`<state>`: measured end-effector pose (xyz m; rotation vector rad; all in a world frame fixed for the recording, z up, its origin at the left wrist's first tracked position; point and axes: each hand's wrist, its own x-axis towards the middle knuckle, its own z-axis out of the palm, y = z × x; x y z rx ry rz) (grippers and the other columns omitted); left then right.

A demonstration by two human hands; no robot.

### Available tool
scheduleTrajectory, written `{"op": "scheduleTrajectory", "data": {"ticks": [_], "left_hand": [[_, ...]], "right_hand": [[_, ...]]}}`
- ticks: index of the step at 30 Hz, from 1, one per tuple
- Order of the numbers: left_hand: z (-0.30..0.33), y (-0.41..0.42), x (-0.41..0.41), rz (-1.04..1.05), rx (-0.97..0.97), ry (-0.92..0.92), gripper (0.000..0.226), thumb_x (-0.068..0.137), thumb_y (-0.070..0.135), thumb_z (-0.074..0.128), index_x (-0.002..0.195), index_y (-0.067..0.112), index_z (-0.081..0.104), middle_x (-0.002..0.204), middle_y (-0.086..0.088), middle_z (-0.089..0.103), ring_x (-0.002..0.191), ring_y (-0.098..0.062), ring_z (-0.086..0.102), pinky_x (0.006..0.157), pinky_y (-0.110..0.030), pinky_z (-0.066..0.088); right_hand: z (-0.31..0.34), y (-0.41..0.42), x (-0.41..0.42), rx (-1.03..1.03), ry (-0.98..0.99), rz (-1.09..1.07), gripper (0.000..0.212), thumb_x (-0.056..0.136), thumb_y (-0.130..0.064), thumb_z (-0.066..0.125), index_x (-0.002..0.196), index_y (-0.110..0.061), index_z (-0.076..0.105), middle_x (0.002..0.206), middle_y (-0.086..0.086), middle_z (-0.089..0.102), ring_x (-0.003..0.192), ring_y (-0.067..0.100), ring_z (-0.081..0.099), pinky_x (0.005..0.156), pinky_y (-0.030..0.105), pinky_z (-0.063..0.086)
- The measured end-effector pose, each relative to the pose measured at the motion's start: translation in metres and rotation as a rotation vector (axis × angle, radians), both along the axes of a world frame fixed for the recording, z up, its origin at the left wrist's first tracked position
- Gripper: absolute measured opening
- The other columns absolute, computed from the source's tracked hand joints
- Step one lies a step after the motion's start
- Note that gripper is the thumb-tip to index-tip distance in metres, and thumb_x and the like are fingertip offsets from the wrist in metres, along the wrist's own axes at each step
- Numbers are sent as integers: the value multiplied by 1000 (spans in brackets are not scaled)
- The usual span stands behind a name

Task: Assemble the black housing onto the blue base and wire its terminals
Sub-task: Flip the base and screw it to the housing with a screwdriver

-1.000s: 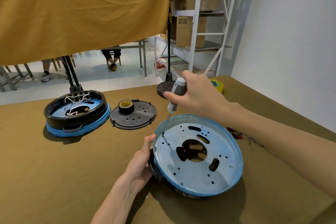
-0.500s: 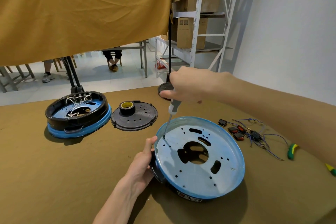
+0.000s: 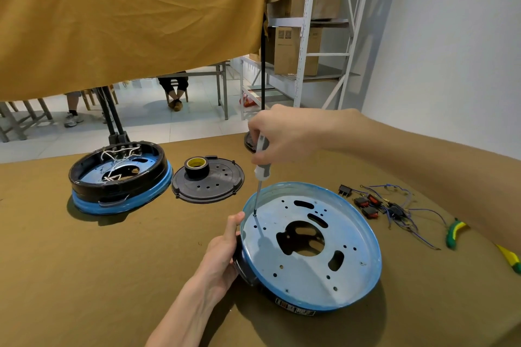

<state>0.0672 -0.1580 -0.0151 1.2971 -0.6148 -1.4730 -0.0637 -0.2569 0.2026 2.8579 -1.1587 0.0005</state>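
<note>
The right hand point(image 3: 284, 135) reaches in from the right, its fingers point(image 3: 260, 129) curled round the top of the grey handle of a screwdriver point(image 3: 262, 166). The tool stands close to upright, leaning slightly so that the handle is farther from the person than the tip. Its thin shaft runs straight down from the fingers to a small hole near the left inner edge of the blue base point(image 3: 310, 245); whether a screw sits under the tip is too small to tell.

The blue base is a round, shallow metal dish with its open side up, pierced by a large central opening, several slots and many small holes. It lies on the table point(image 3: 112, 276) directly below the right hand. The black housing point(image 3: 244, 267) shows only as a dark rim beneath the base's left edge.

The left hand point(image 3: 222, 256) comes up from the lower left and grips that left edge, thumb point(image 3: 235, 222) on the blue rim just beside the screwdriver tip, the other fingers wrapped under the black rim. It is the nearer hand to the base, and appears to be steadying it.

Farther left sit a second blue and black unit point(image 3: 118, 177) with white wires inside, and a black disc point(image 3: 208, 183) carrying a roll of tape point(image 3: 196, 165). To the right lies a tangle of wires and small switches point(image 3: 380, 205).
</note>
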Motion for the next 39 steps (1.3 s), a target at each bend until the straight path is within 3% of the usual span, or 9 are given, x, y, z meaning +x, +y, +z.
{"op": "scheduleTrajectory", "data": {"ticks": [5, 12, 15, 18, 21, 27, 32, 36, 39], "left_hand": [[-1, 1, 0, -12, 3, -18, 65, 67, 78, 66, 80, 17, 83, 91, -14, 79, 80, -25, 73, 62, -31, 57], [3, 0, 0, -20, 13, -34, 60, 85, 65, 63, 105, 11, 79, 103, -15, 78, 88, -27, 75, 71, -35, 57], [3, 1, 0, -14, 9, -26, 58, 84, 68, 62, 95, 15, 83, 101, -13, 79, 93, -28, 73, 80, -38, 56], [3, 2, 3, -36, 21, 22, 55, 82, 65, 67, 79, 11, 81, 89, -15, 76, 81, -27, 69, 74, -36, 54], [9, 0, 9, -86, 61, 65, 57, 71, 62, 75, 79, 6, 71, 69, -12, 65, 63, -23, 63, 64, -32, 51], [31, -12, 10, -168, 169, -78, 62, 77, 43, 78, 118, -2, 64, 91, -15, 75, 80, -27, 71, 66, -32, 58], [34, -19, -1, -91, 150, -149, 41, 81, 35, 73, 112, 9, 68, 86, -13, 76, 83, -30, 70, 76, -37, 57], [30, -20, 0, -21, 169, -129, 40, 79, 34, 76, 108, 9, 69, 84, -12, 75, 77, -28, 69, 64, -33, 58], [24, -22, -1, 20, 158, -152, 33, 82, 30, 73, 106, 7, 69, 76, -12, 76, 75, -30, 69, 71, -37, 56]], "right_hand": [[15, -6, -8, 270, 5, 65, 18, 84, -22, 77, 96, -28, 67, 97, 0, 70, 86, 18, 69, 68, 36, 57], [-2, -14, -14, 237, 13, -118, 43, 99, -48, 59, 96, -6, 70, 61, 5, 73, 39, 11, 59, 39, 19, 45], [8, -15, -16, 310, 1, -93, 40, 87, -37, 77, 113, -14, 56, 75, 7, 71, 47, 11, 58, 42, 20, 45], [12, -15, -13, 342, -55, -18, 36, 85, -19, 80, 105, -22, 50, 95, 9, 72, 65, 17, 68, 52, 21, 53], [10, -12, -7, 325, -109, 44, 29, 85, -19, 82, 99, -20, 57, 85, 3, 75, 64, 13, 73, 53, 20, 53], [11, -12, -9, 302, -108, 76, 28, 82, -23, 85, 98, -23, 62, 86, 0, 74, 66, 10, 73, 54, 19, 53], [12, -13, -18, 244, -167, 71, 28, 81, -31, 86, 98, -27, 64, 94, -5, 73, 80, 11, 73, 60, 17, 50], [6, -13, -22, 277, -169, 71, 25, 83, -25, 85, 100, -21, 67, 86, -3, 75, 71, 9, 73, 57, 15, 50], [0, -13, -21, 271, -204, 85, 20, 85, -24, 82, 99, -19, 68, 80, -2, 76, 68, 10, 74, 59, 19, 55]]}}
